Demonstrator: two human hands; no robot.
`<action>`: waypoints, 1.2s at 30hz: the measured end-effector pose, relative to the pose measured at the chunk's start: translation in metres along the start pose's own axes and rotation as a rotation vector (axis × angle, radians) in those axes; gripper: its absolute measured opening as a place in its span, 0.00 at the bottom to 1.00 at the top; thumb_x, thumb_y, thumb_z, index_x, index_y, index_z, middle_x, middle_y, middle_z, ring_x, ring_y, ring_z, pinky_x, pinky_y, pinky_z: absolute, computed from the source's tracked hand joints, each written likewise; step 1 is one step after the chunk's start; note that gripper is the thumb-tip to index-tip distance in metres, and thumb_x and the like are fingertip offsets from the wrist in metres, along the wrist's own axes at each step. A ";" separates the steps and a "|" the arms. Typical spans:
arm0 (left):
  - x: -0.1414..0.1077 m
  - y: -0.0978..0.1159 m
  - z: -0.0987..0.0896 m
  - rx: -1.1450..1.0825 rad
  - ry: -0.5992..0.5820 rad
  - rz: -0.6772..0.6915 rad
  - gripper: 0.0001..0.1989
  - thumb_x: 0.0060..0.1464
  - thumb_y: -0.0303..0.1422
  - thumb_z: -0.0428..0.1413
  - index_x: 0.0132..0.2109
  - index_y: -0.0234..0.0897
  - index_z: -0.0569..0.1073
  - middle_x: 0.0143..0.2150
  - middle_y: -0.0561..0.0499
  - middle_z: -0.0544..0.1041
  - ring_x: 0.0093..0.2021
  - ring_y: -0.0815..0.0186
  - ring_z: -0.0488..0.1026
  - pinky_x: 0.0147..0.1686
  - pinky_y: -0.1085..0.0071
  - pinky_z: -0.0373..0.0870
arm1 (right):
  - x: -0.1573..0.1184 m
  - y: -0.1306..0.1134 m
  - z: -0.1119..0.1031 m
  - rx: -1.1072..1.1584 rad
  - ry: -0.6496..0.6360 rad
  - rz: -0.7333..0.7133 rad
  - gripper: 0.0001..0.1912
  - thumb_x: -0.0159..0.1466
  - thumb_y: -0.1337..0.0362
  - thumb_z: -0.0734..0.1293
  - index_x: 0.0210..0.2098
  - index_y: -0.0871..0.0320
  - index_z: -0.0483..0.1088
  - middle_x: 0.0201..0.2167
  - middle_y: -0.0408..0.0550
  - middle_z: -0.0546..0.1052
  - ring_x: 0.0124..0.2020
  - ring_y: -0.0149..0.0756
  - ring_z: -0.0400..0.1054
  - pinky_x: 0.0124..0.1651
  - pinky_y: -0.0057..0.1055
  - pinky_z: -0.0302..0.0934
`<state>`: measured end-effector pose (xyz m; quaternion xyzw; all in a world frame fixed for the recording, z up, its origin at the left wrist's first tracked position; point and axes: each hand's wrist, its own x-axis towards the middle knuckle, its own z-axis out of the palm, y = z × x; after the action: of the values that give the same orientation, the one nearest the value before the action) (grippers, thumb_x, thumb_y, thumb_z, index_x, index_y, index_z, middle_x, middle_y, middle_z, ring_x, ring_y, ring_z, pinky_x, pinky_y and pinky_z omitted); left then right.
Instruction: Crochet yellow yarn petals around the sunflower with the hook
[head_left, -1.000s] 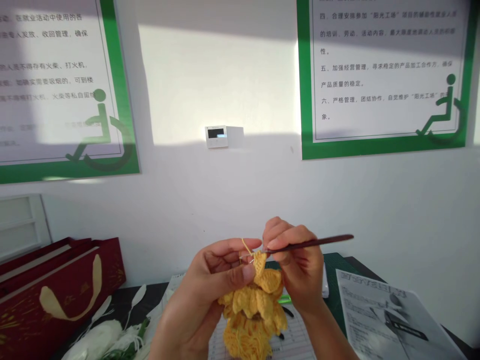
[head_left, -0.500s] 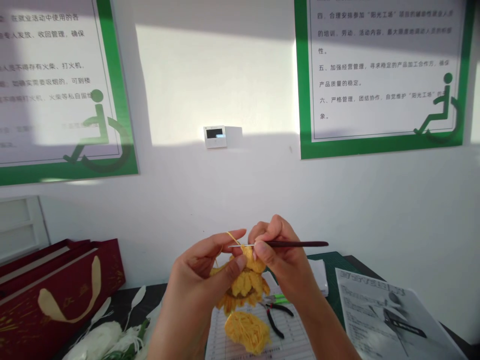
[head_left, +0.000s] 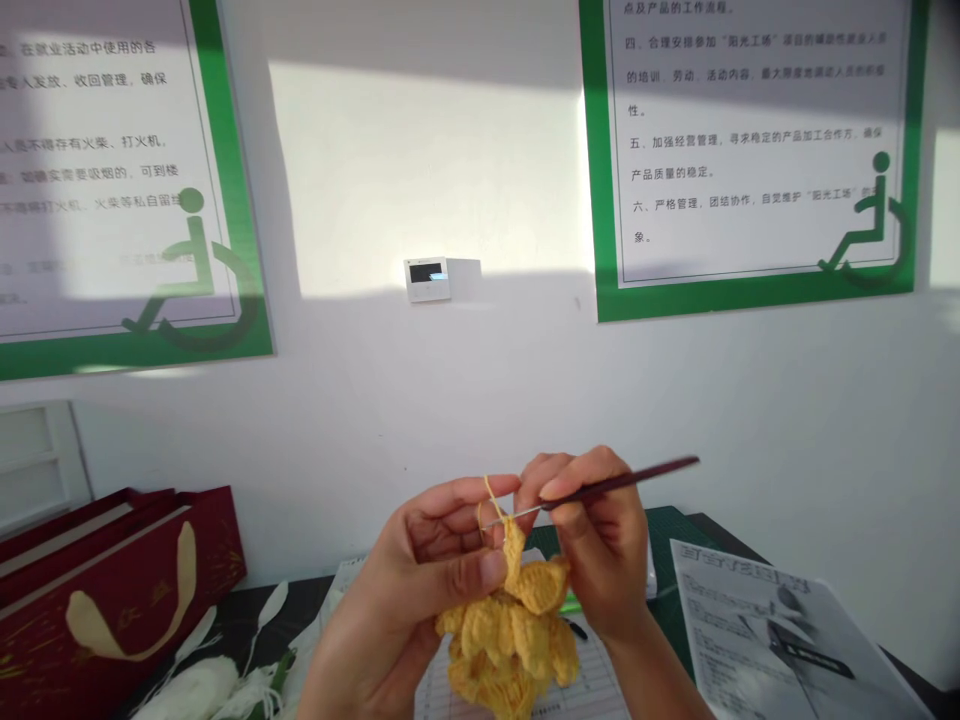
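My left hand (head_left: pixel 420 590) pinches the top of a yellow crocheted piece (head_left: pixel 510 630), which has layered petal-like scallops, and a yellow yarn strand (head_left: pixel 487 493) runs over its fingers. My right hand (head_left: pixel 592 540) grips a crochet hook (head_left: pixel 619 484) with a slim dark handle. The hook's thin metal tip points left and reaches the top edge of the crochet, beside my left fingers. The lower part of the piece hangs below my hands and hides part of the paper beneath it.
A dark red gift bag (head_left: pixel 112 590) stands at the left, with white fibre material (head_left: pixel 195 690) in front of it. A printed sheet (head_left: pixel 795 640) lies at the right, near a green cutting mat (head_left: pixel 671 550). A ruled paper form (head_left: pixel 592 680) lies under the crochet. Framed notices hang on the wall behind.
The hook's handle has swung up to the right. The crochet now hangs lower and fuller, covering the pliers that showed on the paper half a second ago.
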<state>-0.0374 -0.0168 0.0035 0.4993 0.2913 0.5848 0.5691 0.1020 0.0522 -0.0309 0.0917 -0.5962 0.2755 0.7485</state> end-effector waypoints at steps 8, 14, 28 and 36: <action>-0.005 0.005 -0.005 0.090 -0.007 0.055 0.13 0.38 0.29 0.76 0.35 0.37 0.88 0.30 0.47 0.82 0.30 0.66 0.76 0.31 0.74 0.74 | 0.006 -0.010 0.006 0.388 0.011 0.524 0.14 0.72 0.55 0.65 0.32 0.54 0.62 0.20 0.36 0.66 0.19 0.28 0.57 0.24 0.26 0.54; -0.008 -0.002 0.005 0.230 0.274 0.279 0.18 0.42 0.30 0.75 0.44 0.42 0.87 0.34 0.46 0.84 0.39 0.58 0.80 0.38 0.68 0.79 | 0.005 -0.005 0.006 0.195 -0.078 0.444 0.12 0.67 0.60 0.72 0.32 0.55 0.66 0.29 0.40 0.72 0.29 0.29 0.66 0.35 0.27 0.62; -0.001 -0.008 0.013 0.042 0.319 0.207 0.24 0.40 0.26 0.75 0.48 0.37 0.86 0.31 0.49 0.82 0.31 0.66 0.79 0.32 0.75 0.76 | -0.006 0.007 0.005 -0.640 -0.104 -0.492 0.22 0.65 0.81 0.67 0.55 0.57 0.73 0.44 0.56 0.81 0.42 0.41 0.76 0.40 0.41 0.76; -0.004 -0.008 0.013 0.053 0.268 0.154 0.19 0.42 0.29 0.75 0.45 0.38 0.87 0.33 0.48 0.82 0.37 0.62 0.80 0.40 0.71 0.77 | -0.012 0.008 0.015 -0.365 0.112 -0.368 0.19 0.66 0.79 0.68 0.50 0.51 0.76 0.42 0.48 0.82 0.41 0.38 0.78 0.43 0.40 0.76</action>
<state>-0.0233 -0.0227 -0.0002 0.4526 0.3408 0.6803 0.4650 0.0838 0.0484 -0.0398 0.0467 -0.5669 0.0271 0.8220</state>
